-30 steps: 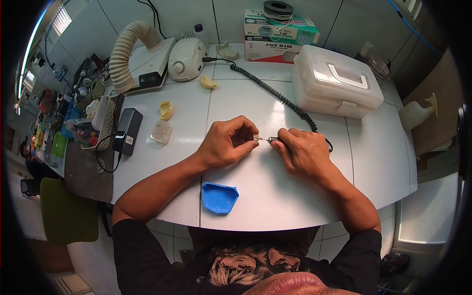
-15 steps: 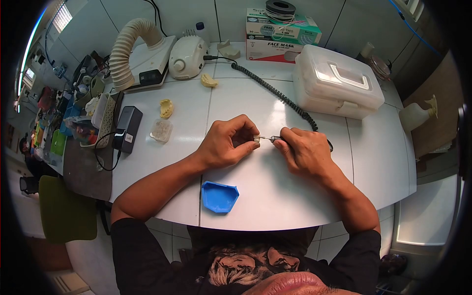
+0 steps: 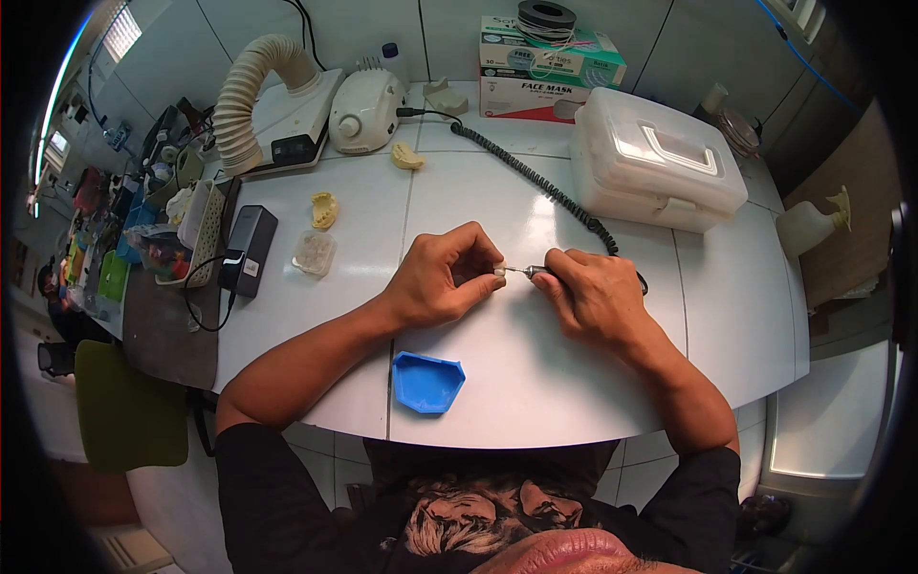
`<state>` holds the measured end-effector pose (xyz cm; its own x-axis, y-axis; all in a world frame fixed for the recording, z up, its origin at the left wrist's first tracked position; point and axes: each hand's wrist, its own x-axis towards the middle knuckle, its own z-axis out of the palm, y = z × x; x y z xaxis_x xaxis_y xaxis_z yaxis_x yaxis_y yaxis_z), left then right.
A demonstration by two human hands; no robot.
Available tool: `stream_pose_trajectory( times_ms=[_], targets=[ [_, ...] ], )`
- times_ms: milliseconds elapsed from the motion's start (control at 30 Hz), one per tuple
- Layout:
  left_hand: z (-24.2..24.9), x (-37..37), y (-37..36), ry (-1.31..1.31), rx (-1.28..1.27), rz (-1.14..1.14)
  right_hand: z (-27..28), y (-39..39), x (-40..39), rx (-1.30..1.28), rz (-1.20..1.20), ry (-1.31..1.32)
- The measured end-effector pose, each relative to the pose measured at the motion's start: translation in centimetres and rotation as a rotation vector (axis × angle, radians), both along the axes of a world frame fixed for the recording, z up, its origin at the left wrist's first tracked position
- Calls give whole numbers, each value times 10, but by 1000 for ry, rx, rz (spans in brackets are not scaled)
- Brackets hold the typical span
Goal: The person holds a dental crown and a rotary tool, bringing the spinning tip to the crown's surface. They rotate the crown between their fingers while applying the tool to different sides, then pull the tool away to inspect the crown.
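Note:
Between thumb and fingertips, my left hand (image 3: 445,275) pinches a small whitish piece (image 3: 499,272). My right hand (image 3: 598,295) is closed around a metal rotary handpiece (image 3: 535,272), whose thin tip points left and meets or nearly meets the piece; exact contact is too small to tell. A dark coiled cord (image 3: 535,177) runs from behind my right hand to a white control unit (image 3: 366,113). Below my left hand lies a blue tray (image 3: 427,385). Two yellowish dental casts (image 3: 324,210) and a small clear box (image 3: 314,253) rest to the left.
A white suction unit with a ribbed hose (image 3: 239,105) stands at the back left, a black power adapter (image 3: 252,251) at the left edge. At the back right are a translucent case (image 3: 660,158) and face mask boxes (image 3: 531,96). A spray bottle (image 3: 808,228) stands far right.

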<state>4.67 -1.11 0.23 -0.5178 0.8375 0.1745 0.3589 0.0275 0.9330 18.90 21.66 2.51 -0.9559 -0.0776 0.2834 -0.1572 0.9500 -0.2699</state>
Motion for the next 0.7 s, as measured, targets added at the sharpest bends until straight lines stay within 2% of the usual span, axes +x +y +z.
stream_pose_trajectory(
  times_ms=[700],
  targets=[
    [1, 1, -1, 11, 8, 3, -1, 1, 0, -15, -4, -6]
  ],
)
